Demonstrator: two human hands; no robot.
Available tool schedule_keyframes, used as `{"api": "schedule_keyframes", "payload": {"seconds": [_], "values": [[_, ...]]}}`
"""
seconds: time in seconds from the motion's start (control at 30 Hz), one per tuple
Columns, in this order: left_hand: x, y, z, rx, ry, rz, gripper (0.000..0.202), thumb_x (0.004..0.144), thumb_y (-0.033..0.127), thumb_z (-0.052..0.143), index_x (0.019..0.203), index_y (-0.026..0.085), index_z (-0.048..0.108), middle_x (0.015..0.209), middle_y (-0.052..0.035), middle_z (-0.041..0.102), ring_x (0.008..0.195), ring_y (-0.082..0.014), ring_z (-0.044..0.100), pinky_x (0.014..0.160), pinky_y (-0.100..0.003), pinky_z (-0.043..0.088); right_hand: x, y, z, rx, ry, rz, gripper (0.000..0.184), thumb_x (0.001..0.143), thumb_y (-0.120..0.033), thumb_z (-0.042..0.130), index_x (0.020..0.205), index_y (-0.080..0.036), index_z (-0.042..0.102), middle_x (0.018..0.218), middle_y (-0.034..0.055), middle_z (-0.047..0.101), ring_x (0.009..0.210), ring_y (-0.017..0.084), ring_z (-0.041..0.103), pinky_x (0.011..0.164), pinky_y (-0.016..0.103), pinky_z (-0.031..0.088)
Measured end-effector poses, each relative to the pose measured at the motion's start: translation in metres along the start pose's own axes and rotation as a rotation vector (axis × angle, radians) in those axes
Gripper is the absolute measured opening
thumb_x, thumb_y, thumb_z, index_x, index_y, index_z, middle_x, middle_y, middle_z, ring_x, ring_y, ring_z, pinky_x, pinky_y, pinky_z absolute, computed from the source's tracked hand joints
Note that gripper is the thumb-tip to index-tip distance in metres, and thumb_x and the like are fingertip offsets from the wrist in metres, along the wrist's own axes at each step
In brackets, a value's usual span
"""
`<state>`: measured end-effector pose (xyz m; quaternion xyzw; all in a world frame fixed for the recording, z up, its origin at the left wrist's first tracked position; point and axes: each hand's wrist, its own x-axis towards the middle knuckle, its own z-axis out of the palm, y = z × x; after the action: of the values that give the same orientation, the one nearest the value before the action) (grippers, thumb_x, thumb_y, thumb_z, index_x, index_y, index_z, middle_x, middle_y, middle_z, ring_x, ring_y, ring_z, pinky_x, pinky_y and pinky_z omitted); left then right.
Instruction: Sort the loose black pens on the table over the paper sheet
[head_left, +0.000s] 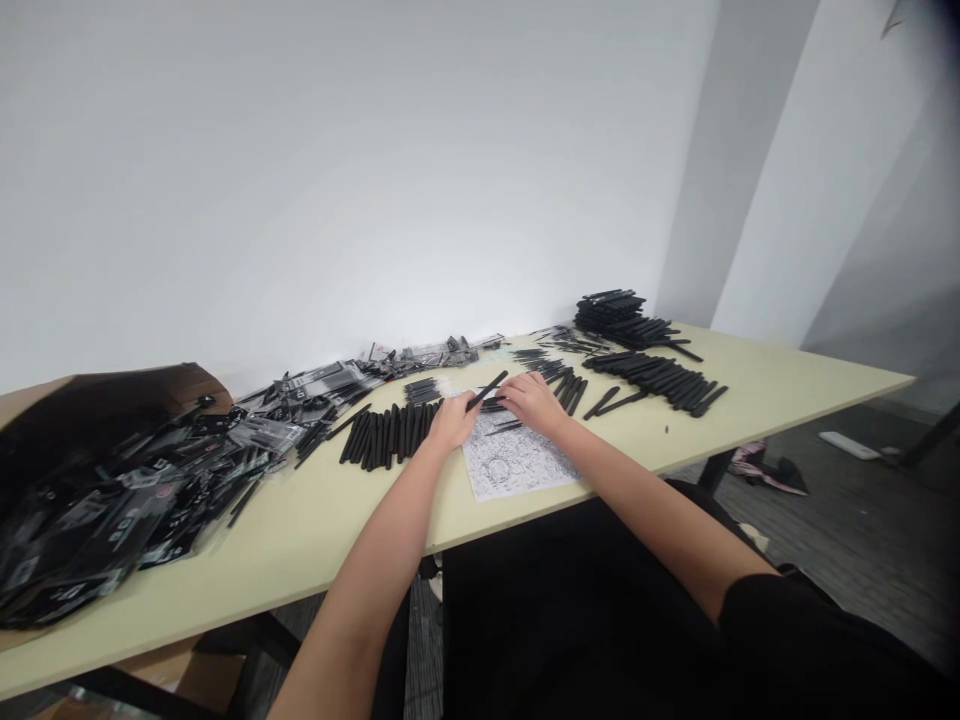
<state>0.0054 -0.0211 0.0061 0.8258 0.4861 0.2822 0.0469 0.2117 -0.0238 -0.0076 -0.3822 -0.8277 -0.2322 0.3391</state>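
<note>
The left hand pinches a slim black plastic pen above a printed white paper sheet; the open right hand lies just apart.

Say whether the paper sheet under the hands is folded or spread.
Spread: the white printed paper sheet lies flat, no fold showing.

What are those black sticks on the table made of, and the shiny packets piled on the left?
The black pen-like sticks look like matte plastic, going by their even, dull surface, though the view is too distant to be sure. The packets seem to be glossy clear plastic film, with bright glare along their creases.
</note>
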Motion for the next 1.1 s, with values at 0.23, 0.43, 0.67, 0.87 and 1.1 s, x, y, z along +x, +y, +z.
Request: {"api": "schedule_keyframes", "payload": {"seconds": [0.23, 0.43, 0.67, 0.87, 1.1], "values": [[-0.001, 0.001, -0.004, -0.006, -0.021, 0.033, 0.022, 0.093, 0.031, 0.045, 0.098, 0.021, 0.063, 0.091, -0.0062, 0.069, 0.085, -0.0207, 0.064, 0.074, -0.027, 0.046, -0.001, 0.0, 0.002, 0.007, -0.061, 0.033, 0.02, 0.095, -0.025, 0.05, 0.105, -0.02, 0.066, 0.097, 0.0091, 0.067, 0.093, 0.023, 0.054, 0.082, 0.036, 0.032], [-0.001, 0.002, -0.006, 0.013, -0.026, 0.091, 0.018, 0.09, 0.021, 0.048, 0.103, 0.021, 0.061, 0.1, -0.0067, 0.068, 0.093, -0.021, 0.063, 0.08, -0.028, 0.046, -0.001, 0.0, 0.004, 0.021, -0.108, 0.046, 0.022, 0.096, -0.025, 0.046, 0.097, -0.019, 0.067, 0.095, 0.0089, 0.065, 0.094, 0.023, 0.052, 0.08, 0.035, 0.031], [-0.002, 0.002, -0.007, 0.033, -0.006, 0.133, 0.019, 0.09, 0.019, 0.048, 0.106, 0.021, 0.06, 0.105, -0.0067, 0.066, 0.097, -0.02, 0.061, 0.083, -0.03, 0.047, -0.002, 0.002, 0.007, 0.075, -0.117, 0.035, 0.026, 0.098, -0.025, 0.039, 0.108, -0.019, 0.063, 0.093, 0.0088, 0.064, 0.089, 0.022, 0.052, 0.077, 0.034, 0.031], [0.0, -0.001, -0.005, 0.029, 0.005, 0.171, 0.024, 0.09, 0.016, 0.046, 0.11, 0.022, 0.058, 0.106, -0.0057, 0.065, 0.097, -0.0189, 0.059, 0.083, -0.029, 0.046, -0.003, 0.002, 0.011, 0.153, -0.14, 0.054, 0.028, 0.098, -0.022, 0.037, 0.112, -0.02, 0.061, 0.103, 0.0089, 0.067, 0.092, 0.023, 0.055, 0.08, 0.034, 0.033], [0.0, 0.001, -0.01, 0.205, -0.008, 0.279, 0.026, 0.093, 0.018, 0.041, 0.113, 0.021, 0.058, 0.104, -0.0066, 0.064, 0.101, -0.0211, 0.057, 0.086, -0.032, 0.041, -0.005, 0.001, 0.005, 0.227, -0.144, 0.062, 0.029, 0.095, -0.018, 0.035, 0.112, -0.019, 0.059, 0.107, 0.01, 0.068, 0.094, 0.023, 0.059, 0.08, 0.034, 0.035]]}}
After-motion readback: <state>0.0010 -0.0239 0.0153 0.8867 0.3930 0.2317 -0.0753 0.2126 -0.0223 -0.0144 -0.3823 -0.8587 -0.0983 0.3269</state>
